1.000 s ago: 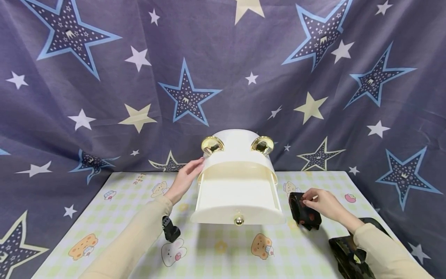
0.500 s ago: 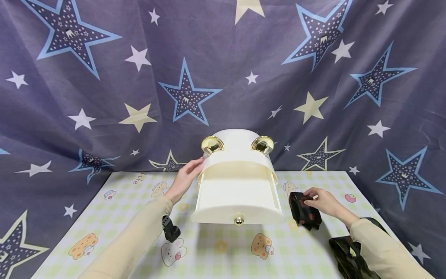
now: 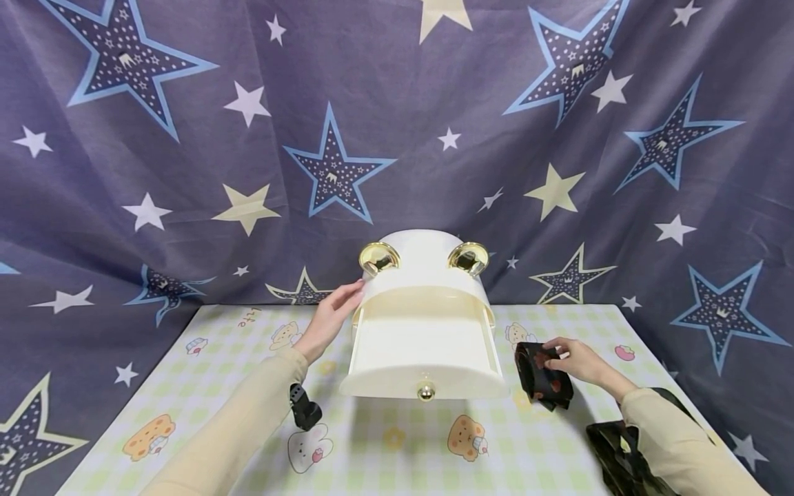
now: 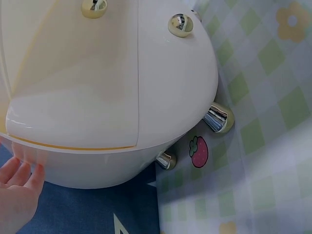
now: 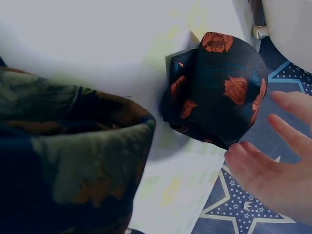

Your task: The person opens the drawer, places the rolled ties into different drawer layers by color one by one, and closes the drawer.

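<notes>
A white cabinet [image 3: 424, 277] with gold fittings stands at the back of the table, its upper drawer [image 3: 424, 344] pulled out with nothing visible inside. My left hand [image 3: 330, 321] rests its fingertips against the cabinet's left side, fingers fairly straight, as the left wrist view also shows. To the right of the drawer lies a dark folded cloth [image 3: 541, 375] printed with red flowers. Beside it is my right hand [image 3: 579, 359], fingers loosely bent. In the right wrist view the thumb meets the edge of the cloth [image 5: 224, 92], and the other fingers are spread apart from it.
A dark patterned fabric item [image 3: 623, 448] lies at the front right, partly under the right sleeve, and looms close in the right wrist view. The cabinet stands on gold feet [image 4: 218, 118]. A star-printed curtain [image 3: 397, 138] hangs behind the checked tablecloth [image 3: 236, 386].
The right hand has shifted very slightly to the right over the folded cloth, its forearm turning a little. Left hand, cabinet and drawer have stayed in place.
</notes>
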Demonstrator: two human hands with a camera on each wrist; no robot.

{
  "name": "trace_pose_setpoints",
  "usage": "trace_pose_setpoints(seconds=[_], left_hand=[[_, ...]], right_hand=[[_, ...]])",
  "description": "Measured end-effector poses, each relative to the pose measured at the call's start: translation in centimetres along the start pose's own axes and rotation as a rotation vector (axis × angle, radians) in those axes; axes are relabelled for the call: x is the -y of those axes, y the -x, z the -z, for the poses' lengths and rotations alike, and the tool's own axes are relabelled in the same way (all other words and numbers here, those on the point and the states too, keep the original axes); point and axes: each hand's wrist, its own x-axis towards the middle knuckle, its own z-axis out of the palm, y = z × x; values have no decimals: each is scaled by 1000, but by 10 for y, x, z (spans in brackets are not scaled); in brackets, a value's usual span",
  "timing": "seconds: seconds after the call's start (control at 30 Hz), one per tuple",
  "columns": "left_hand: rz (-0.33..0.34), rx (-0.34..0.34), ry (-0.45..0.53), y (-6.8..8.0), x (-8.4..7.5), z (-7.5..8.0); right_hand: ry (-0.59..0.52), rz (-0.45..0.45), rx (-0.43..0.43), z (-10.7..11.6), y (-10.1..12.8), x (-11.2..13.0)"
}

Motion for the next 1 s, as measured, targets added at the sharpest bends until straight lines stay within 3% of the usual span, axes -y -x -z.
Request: trace_pose_setpoints(seconds=[0.5,0.67,0.83,1.0], left_hand=[[19,1,24,-1,1,1],[42,4,18,4,-10,0],[47,0,-11,12,-25,-3],[39,-2,-8,14,-29,-5]], right_hand=[[-32,3,47,-7,-2,-10],[-72,8,76,-8,-3,-10],[-181,-36,146,-12,-5,-13],[-215,-81,182,-11,-6,-15]])
